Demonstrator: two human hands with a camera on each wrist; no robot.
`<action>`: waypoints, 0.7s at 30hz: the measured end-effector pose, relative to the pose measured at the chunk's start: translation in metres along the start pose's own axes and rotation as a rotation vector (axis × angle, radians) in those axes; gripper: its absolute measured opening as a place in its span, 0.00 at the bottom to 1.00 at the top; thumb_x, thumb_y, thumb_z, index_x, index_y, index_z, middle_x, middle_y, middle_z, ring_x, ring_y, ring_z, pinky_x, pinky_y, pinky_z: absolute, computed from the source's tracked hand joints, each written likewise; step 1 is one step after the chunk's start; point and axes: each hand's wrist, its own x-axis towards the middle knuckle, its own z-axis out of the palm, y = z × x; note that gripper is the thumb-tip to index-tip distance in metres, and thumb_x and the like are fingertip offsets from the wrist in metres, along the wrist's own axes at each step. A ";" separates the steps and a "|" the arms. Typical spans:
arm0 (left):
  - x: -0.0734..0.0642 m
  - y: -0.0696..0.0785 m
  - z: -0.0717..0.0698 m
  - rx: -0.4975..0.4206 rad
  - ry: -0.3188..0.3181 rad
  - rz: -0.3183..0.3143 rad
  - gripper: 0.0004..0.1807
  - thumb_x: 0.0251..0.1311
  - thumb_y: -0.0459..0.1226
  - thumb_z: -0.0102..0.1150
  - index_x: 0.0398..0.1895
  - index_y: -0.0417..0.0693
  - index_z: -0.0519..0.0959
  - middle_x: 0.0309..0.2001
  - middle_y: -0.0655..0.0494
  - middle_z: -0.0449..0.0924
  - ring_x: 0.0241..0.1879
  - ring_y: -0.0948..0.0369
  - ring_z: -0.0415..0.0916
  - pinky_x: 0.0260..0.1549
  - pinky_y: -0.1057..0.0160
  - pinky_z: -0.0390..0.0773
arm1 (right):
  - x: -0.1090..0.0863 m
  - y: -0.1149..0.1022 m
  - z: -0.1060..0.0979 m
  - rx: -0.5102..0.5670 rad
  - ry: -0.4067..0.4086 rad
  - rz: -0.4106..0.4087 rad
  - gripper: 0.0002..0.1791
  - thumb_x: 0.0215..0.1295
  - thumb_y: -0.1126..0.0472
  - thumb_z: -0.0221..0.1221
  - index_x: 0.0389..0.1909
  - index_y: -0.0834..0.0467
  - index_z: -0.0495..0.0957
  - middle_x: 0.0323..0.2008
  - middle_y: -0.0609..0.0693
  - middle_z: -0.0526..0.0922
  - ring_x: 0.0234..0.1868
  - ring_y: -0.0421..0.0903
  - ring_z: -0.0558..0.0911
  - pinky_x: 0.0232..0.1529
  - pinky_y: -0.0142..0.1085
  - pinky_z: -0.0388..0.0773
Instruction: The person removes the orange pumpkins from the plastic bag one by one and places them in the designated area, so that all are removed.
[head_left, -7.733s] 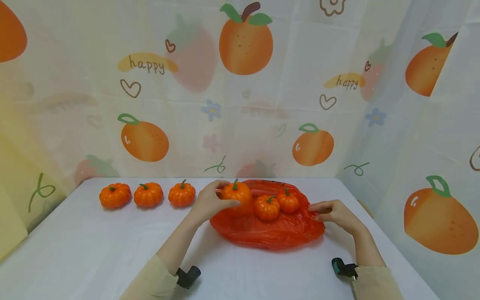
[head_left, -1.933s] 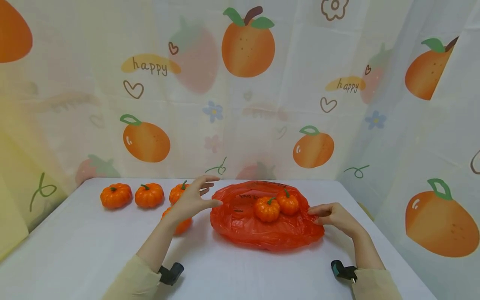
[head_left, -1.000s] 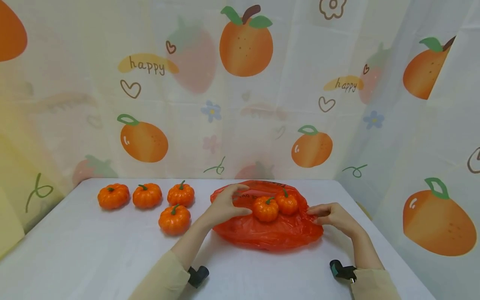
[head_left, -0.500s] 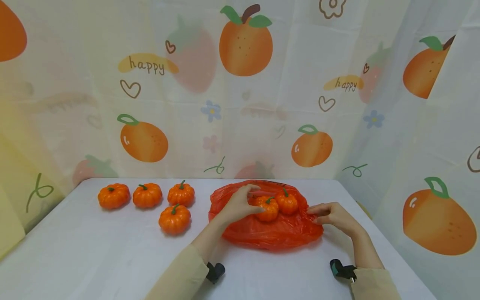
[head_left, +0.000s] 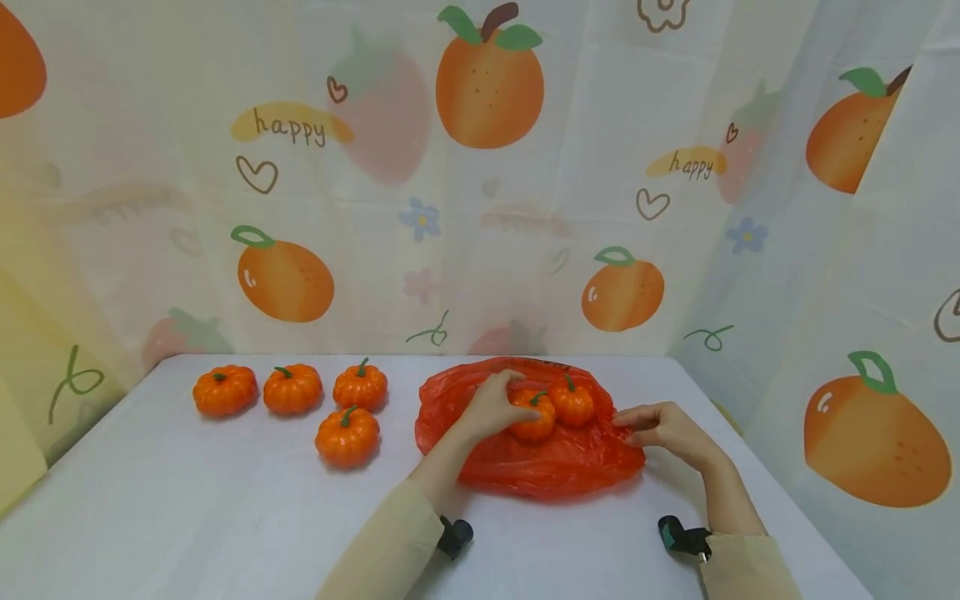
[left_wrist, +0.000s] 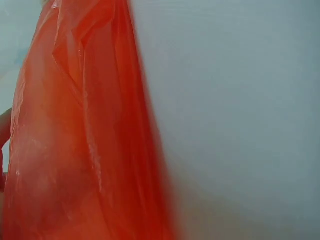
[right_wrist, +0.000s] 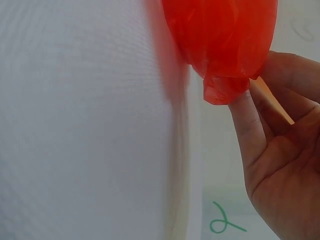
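Observation:
An orange-red plastic bag (head_left: 555, 471) lies spread on the white table with two small pumpkins in its mouth. My left hand (head_left: 483, 410) reaches over the bag and curls round the nearer pumpkin (head_left: 542, 423), thumb in front and fingers behind. Just behind it sits the other pumpkin (head_left: 573, 405), untouched. At the bag's right edge my right hand (head_left: 667, 429) pinches the plastic between thumb and fingers. In the right wrist view a gathered bit of the bag (right_wrist: 225, 90) shows at those fingertips. The left wrist view is mostly filled by the bag's side (left_wrist: 90, 130).
Toward the table's left stand a back row of three pumpkins, the left one (head_left: 225, 391), middle one (head_left: 292, 389) and right one (head_left: 361, 387). One more pumpkin (head_left: 347, 437) sits in front of the right one. A fruit-print curtain (head_left: 487, 208) hangs behind the table.
The pumpkin that my left hand held at the bag's left side now stands on the table at left. That hand then moved right, to the nearer pumpkin in the bag. My right hand stayed.

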 end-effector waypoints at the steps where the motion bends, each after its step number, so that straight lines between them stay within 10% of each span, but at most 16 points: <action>1: 0.000 0.001 0.000 0.000 -0.001 -0.006 0.35 0.54 0.43 0.71 0.64 0.43 0.70 0.63 0.44 0.74 0.65 0.47 0.69 0.70 0.41 0.65 | 0.000 0.000 0.000 0.000 0.000 0.000 0.20 0.60 0.65 0.60 0.54 0.64 0.82 0.59 0.65 0.80 0.58 0.56 0.80 0.47 0.30 0.82; 21: 0.005 -0.009 0.008 -0.009 -0.053 -0.031 0.35 0.56 0.40 0.70 0.67 0.44 0.68 0.65 0.47 0.72 0.64 0.48 0.68 0.67 0.45 0.71 | 0.001 0.000 -0.001 0.004 -0.005 -0.013 0.20 0.59 0.66 0.60 0.53 0.66 0.82 0.59 0.67 0.79 0.55 0.51 0.81 0.45 0.30 0.82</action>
